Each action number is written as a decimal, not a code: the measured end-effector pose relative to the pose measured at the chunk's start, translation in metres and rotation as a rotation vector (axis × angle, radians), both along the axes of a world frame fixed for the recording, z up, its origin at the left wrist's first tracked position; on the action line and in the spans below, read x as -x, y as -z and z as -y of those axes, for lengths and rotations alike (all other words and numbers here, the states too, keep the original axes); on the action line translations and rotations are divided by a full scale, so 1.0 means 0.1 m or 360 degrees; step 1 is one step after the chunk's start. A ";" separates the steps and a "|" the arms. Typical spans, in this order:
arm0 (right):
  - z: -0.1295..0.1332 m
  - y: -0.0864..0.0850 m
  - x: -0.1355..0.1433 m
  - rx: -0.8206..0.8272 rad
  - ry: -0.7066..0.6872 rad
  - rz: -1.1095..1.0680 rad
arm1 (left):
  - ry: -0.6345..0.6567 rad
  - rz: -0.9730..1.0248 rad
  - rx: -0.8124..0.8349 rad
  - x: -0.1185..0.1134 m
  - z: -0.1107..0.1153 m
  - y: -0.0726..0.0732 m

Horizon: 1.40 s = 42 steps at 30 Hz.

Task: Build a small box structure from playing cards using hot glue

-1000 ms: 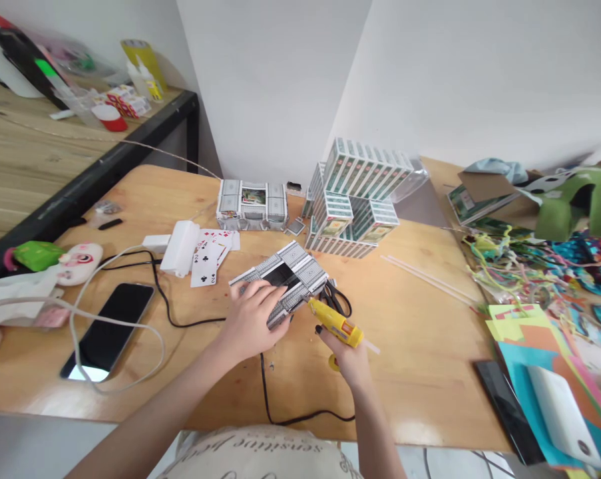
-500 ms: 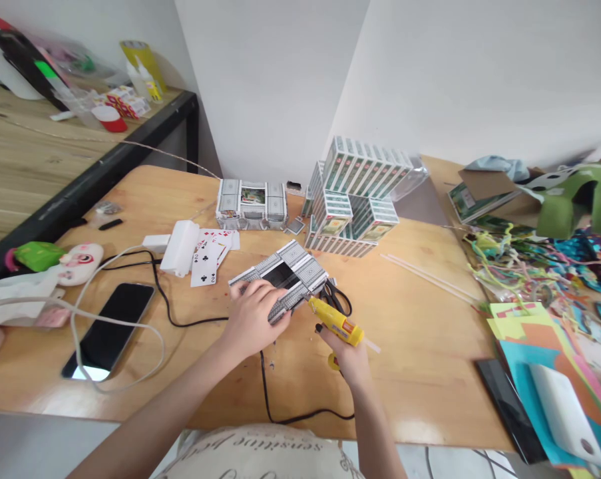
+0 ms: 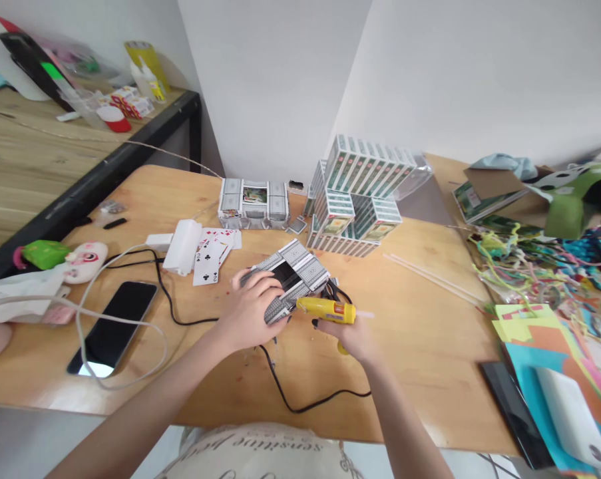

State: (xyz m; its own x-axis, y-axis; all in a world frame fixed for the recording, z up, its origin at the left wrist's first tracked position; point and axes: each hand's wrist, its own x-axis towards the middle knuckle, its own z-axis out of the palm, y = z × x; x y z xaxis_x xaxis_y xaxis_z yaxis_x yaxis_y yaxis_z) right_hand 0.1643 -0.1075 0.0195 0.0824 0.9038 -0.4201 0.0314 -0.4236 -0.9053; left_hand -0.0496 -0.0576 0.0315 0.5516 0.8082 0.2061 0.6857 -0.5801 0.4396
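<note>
Left hand (image 3: 253,311): fingers bent over the near-left part of a grey-patterned card piece (image 3: 307,269), thumb at its near edge, gripping it. Right hand (image 3: 349,338): fingers closed round the handle of a yellow glue gun (image 3: 325,310), a clear stick protruding from its rear. Nozzle points at the near edge of the piece, close to the left thumb; contact, and any fresh bead of glue, too small to make out.

Card piece: located mid-worktop (image 3: 420,379), in front of the person. Patterned faces already joined round a dark rectangular centre, so the main body reads as assembled. Work in hand judged to be gluing along the near edge; that edge is taken as unfinished.

Just beyond the right end of the piece: black scissors (image 3: 339,291), lying on the worktop. Farther back: a card-covered box (image 3: 254,203) with a picture in its middle, set apart and apparently more complete. To its right, a stepped stack of card packs (image 3: 363,173), standing free of the piece.

Remaining stock: loose playing cards (image 3: 209,261) left of the piece, not attached to it; two thin clear sticks (image 3: 432,278) lying to the right, unused.
</note>
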 end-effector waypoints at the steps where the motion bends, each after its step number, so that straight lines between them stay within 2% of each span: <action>1: -0.04 -0.01 0.00 0.0002 -0.0020 -0.0014 | -0.0005 0.0004 0.0006 0.00 0.00 0.01; 8: -0.22 -0.07 0.05 -0.0049 -0.0139 -0.0010 | -0.0053 0.0004 0.0037 -0.03 0.01 0.03; 13: -0.28 -0.07 0.04 0.0015 -0.0180 0.0080 | -0.0037 -0.0010 0.0060 -0.02 0.02 0.03; 22: -0.30 -0.17 0.01 0.0158 -0.0341 0.0187 | -0.0049 -0.0007 0.0066 -0.03 0.00 0.06; 33: -0.37 -0.10 0.02 0.0209 -0.0353 0.0183 | -0.0059 -0.0019 0.0068 -0.04 0.01 0.05; 42: -0.38 -0.04 -0.01 0.0147 -0.0467 0.0223 | -0.0064 -0.0013 0.0061 -0.04 0.00 0.06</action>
State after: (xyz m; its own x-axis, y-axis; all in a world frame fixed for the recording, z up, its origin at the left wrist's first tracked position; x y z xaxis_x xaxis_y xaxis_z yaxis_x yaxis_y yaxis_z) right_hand 0.1650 -0.0691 0.0235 -0.1131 0.8560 -0.5044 0.2854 -0.4583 -0.8418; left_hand -0.0459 -0.0577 0.0250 0.5202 0.8369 0.1702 0.7119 -0.5350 0.4550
